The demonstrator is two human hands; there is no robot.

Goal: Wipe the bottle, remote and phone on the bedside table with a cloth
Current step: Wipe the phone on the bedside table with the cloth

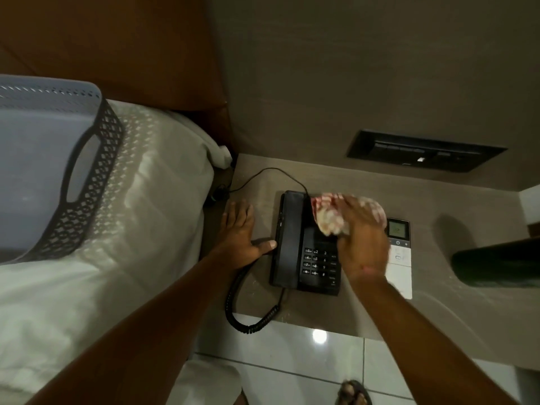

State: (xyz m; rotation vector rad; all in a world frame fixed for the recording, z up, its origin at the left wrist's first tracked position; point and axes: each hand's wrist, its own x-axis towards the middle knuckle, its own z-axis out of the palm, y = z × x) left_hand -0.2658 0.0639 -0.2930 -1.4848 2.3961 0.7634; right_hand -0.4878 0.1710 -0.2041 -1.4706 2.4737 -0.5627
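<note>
Your right hand [361, 229] presses a bunched red-and-white cloth [330, 213] onto the upper right part of the black phone [306, 247], above the keypad; its fingers are curled over the wad and hold it fast, motion-blurred at the tips. Your left hand [241, 229] lies flat on the bench [438, 200] just left of the phone, fingers spread and holding nothing, thumb tip touching the handset's left edge. The handset sits in its cradle along the phone's left side. A coiled cord [248, 311] loops from the phone's near end off the front edge of the bench; a thin cable [263, 173] runs from the far end toward the bed [131, 200]. The white remote [400, 258], with a small screen at its far end, lies just beside the phone on the right, partly covered by your right wrist. The dark bottle [496, 267] is at the right edge of the view, well apart from the phone. A perforated basket [58, 171] rests on the bed at left. A sandalled foot [353, 393] shows on the tiled floor [292, 361].
</note>
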